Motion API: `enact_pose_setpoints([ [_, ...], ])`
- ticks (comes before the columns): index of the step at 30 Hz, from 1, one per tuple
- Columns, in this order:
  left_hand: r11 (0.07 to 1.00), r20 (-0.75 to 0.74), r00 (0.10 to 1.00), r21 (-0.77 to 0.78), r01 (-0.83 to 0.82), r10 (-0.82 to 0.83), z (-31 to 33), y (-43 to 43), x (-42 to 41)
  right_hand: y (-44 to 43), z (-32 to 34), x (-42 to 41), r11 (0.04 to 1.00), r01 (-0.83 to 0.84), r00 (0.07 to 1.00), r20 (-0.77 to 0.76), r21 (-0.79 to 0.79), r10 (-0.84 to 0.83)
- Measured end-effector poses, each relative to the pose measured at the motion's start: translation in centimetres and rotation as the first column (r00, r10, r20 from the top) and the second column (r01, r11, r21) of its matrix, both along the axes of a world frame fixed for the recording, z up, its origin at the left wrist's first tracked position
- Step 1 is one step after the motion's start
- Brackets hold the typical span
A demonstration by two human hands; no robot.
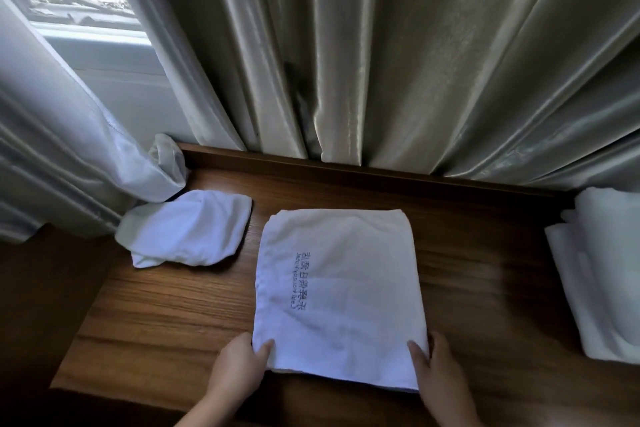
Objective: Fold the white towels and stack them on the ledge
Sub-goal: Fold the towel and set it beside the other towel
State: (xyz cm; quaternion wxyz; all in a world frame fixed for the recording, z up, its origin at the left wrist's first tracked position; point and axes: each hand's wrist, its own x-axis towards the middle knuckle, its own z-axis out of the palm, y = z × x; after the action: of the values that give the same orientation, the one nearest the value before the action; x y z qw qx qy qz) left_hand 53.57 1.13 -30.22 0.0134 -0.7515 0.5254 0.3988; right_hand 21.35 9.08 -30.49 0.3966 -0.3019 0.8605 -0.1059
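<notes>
Corners of a folded towel [336, 288] pinched by 2 hands on the wooden ledge [166, 315].
A crumpled towel [187, 229] lies beyond and left of the left hand [239, 367], which pinches the near-left corner; the right hand [436, 371] pinches the near-right corner, a towel stack [595, 274] well to its right.

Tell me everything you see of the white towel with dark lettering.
The towel with dark lettering is white, soft cloth, folded into a rough rectangle, lying flat on the wooden ledge. The lettering runs sideways left of its middle. The left hand and right hand pinch its two near corners, thumbs on top.
</notes>
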Motion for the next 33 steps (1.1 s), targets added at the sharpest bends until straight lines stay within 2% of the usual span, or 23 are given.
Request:
enact_pose_setpoints([
  [2,0.999,-0.021,1.0,0.053,0.012,-0.011,0.4,0.8,0.3,1.1,0.1,0.4,0.999,0.034,0.999,0.008,0.022,-0.034],
  [6,1.0,-0.055,0.998,0.001,-0.005,0.005,1.0,2.1,1.1,2.4,0.8,0.3,0.996,0.074,0.996,-0.046,-0.059,-0.076],
  [11,0.998,-0.077,0.995,0.009,-0.063,0.063,1.8,3.4,1.1,4.1,0.7,0.9,0.994,-0.051,0.998,-0.022,0.098,0.053],
  [15,0.966,0.037,0.981,0.185,0.181,-0.191,1.9,3.4,1.5,3.7,2.1,0.0,0.966,-0.175,0.983,-0.024,0.191,0.183],
  [17,0.958,0.119,0.96,0.168,0.233,-0.255,2.3,2.6,1.4,2.8,3.1,-0.7,0.944,-0.253,0.961,-0.061,0.211,0.271],
  [20,0.99,0.048,0.989,0.02,0.14,-0.141,2.6,1.6,1.1,1.8,3.8,-1.5,0.953,-0.262,0.957,-0.091,0.152,0.277],
  [21,0.994,0.01,0.995,0.023,0.103,-0.103,2.6,1.5,1.1,1.9,3.8,-1.6,0.954,-0.266,0.957,-0.083,0.138,0.278],
  [24,0.985,-0.09,0.995,0.157,0.065,-0.051,2.0,2.6,1.0,3.2,3.4,-1.2,0.948,-0.255,0.967,0.031,0.191,0.254],
  [27,0.966,-0.181,0.982,0.26,-0.01,0.059,1.9,3.7,1.1,4.3,3.1,-1.0,0.982,-0.058,0.978,0.208,0.181,0.02],
  [29,0.944,-0.288,0.915,0.256,-0.21,0.282,2.1,3.9,1.1,4.0,3.5,-1.2,0.988,0.132,0.941,0.304,0.081,-0.15],
  [31,0.833,-0.446,0.706,0.351,-0.427,0.55,3.0,3.4,0.6,2.8,4.3,-1.1,0.954,0.298,0.861,0.43,0.009,-0.273],
  [32,0.789,-0.509,0.603,0.385,-0.478,0.614,3.6,2.9,0.3,1.8,4.9,-1.0,0.936,0.351,0.823,0.476,0.001,-0.309],
  [33,0.772,-0.556,0.542,0.377,-0.511,0.63,4.0,2.2,0.1,0.7,5.4,-0.9,0.921,0.39,0.796,0.505,-0.004,-0.334],
])
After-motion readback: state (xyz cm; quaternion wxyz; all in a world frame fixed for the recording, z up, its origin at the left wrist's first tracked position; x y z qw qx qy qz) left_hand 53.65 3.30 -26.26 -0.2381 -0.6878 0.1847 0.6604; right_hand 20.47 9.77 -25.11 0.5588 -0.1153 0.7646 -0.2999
